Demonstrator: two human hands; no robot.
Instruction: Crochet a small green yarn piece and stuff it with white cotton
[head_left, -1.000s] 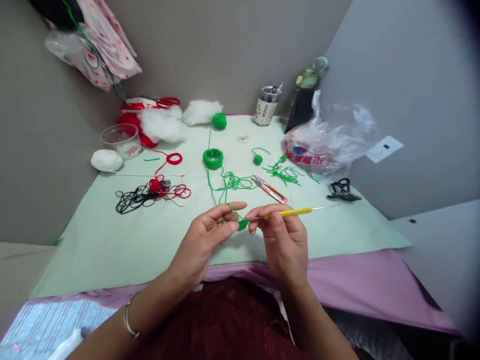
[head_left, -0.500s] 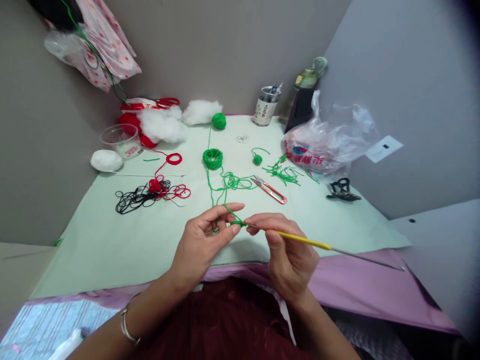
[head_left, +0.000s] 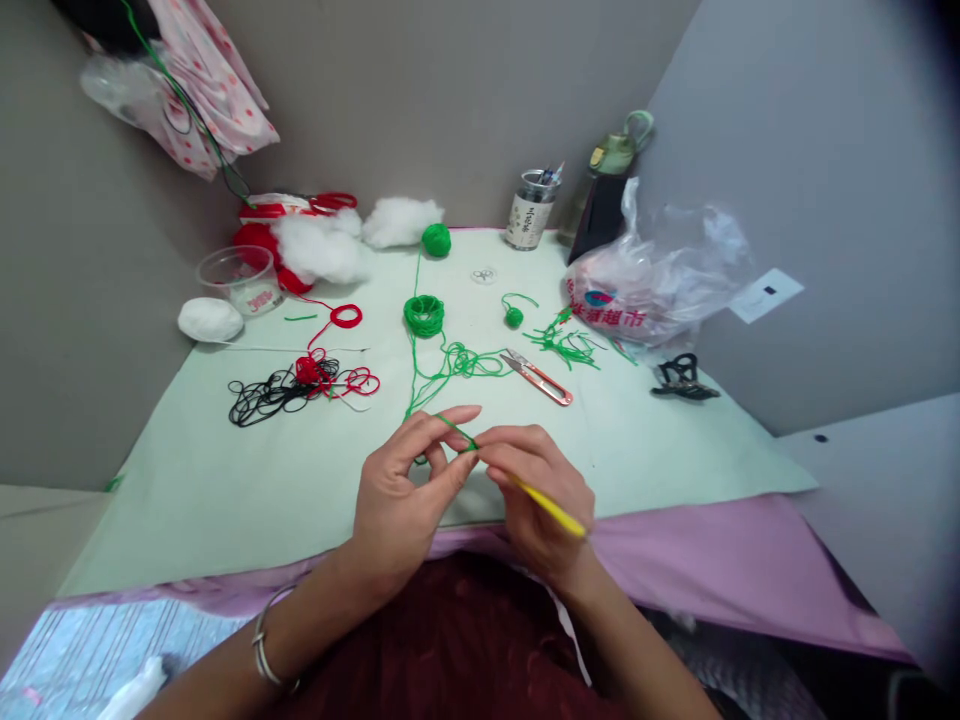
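Note:
My left hand (head_left: pixel 409 480) pinches a small piece of green yarn work (head_left: pixel 472 446) between thumb and fingers, and a green strand runs over its raised index finger. Closed around a crochet hook with a yellow handle (head_left: pixel 551 508) is my right hand (head_left: pixel 536 490); its fingertips meet the yarn work, and the hook's tip is hidden there. From the left hand, green strands lead back to a wound coil of green yarn (head_left: pixel 425 316) and a loose green tangle (head_left: pixel 471 361). Orange-handled thread snips (head_left: pixel 538 378) lie just beyond the right hand.
Black cord (head_left: pixel 274 393) and red yarn (head_left: pixel 346 316) lie at left, near a white yarn ball (head_left: pixel 211 320) and a clear tub (head_left: pixel 238 275). Behind are white stuffing (head_left: pixel 322 248) and a pen jar (head_left: pixel 532 212). At right sit a plastic bag (head_left: pixel 652 275) and a black hair clip (head_left: pixel 682 378).
My right hand has shifted left and turned, so the crochet hook's handle now points down toward me instead of out to the right. The left hand keeps its pinch nearly in place.

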